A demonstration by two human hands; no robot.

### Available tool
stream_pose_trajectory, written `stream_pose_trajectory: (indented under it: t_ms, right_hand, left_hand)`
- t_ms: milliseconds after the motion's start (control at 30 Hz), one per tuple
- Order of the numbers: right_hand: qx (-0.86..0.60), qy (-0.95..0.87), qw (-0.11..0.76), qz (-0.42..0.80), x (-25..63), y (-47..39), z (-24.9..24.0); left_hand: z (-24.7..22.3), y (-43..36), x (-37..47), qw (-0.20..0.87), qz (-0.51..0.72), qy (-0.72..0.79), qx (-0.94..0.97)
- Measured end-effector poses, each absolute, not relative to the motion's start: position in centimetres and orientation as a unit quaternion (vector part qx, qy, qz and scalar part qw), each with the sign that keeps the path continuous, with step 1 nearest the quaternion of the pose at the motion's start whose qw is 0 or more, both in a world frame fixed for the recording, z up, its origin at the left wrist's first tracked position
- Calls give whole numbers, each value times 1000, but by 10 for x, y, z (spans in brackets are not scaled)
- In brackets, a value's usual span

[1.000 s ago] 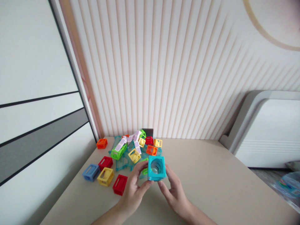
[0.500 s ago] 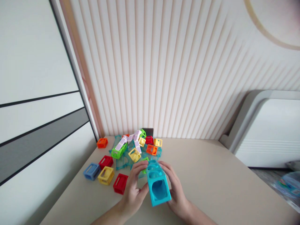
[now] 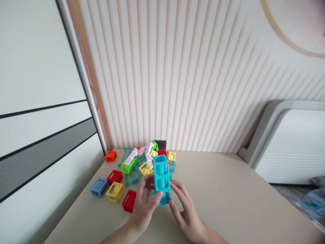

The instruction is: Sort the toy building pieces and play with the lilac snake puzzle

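A tall turquoise plastic block (image 3: 162, 170) with several rounded openings down its front stands upright above the table, tilted slightly. My left hand (image 3: 144, 205) grips its lower left, thumb across the front and fingers partly hidden behind. At its lower right edge, my right hand (image 3: 185, 211) is open, thumb and fingers apart, fingertips at or just beside the block; contact is hard to tell. Left of my left hand lies a red block (image 3: 129, 201). Beyond it sit a yellow block (image 3: 115, 192), a blue block (image 3: 100, 187) and another red block (image 3: 114, 176).
Behind the turquoise block is a pile with a green block (image 3: 129, 166), lilac pieces (image 3: 131, 156), yellow blocks (image 3: 145, 168) and clear teal pieces (image 3: 132, 178). An orange block (image 3: 111, 156) lies at the table's left edge. A ribbed wall (image 3: 175, 84) rises behind the table (image 3: 228, 196).
The turquoise block has swung from pointing its open end toward me to standing upright. My left thumb has moved onto its front, and my right hand has loosened at its side.
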State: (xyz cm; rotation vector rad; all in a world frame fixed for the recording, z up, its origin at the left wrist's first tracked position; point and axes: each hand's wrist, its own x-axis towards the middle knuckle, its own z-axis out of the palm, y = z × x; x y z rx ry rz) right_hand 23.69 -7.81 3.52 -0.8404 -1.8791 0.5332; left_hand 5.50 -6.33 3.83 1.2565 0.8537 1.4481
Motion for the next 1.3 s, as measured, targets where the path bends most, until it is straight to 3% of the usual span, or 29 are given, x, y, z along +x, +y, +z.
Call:
stream_pose_trajectory:
  t_ms: [333, 567, 900, 1133, 1300]
  right_hand:
    - [-357, -758, 492, 237, 237, -78, 33]
    - [-375, -730, 505, 267, 233, -74, 37]
    - [-397, -663, 523, 358, 221, -73, 42]
    - [-462, -625, 524, 348, 222, -74, 36]
    - [-412, -573, 562, 432, 224, -69, 46]
  left_hand:
    - [43, -62, 58, 561, 584, 320, 492]
    - [36, -63, 57, 359, 587, 443, 574]
    - [33, -61, 57, 148, 589, 418, 676]
    - [24, -60, 58, 114, 559, 418, 707]
    - [24, -62, 53, 141, 527, 380, 747]
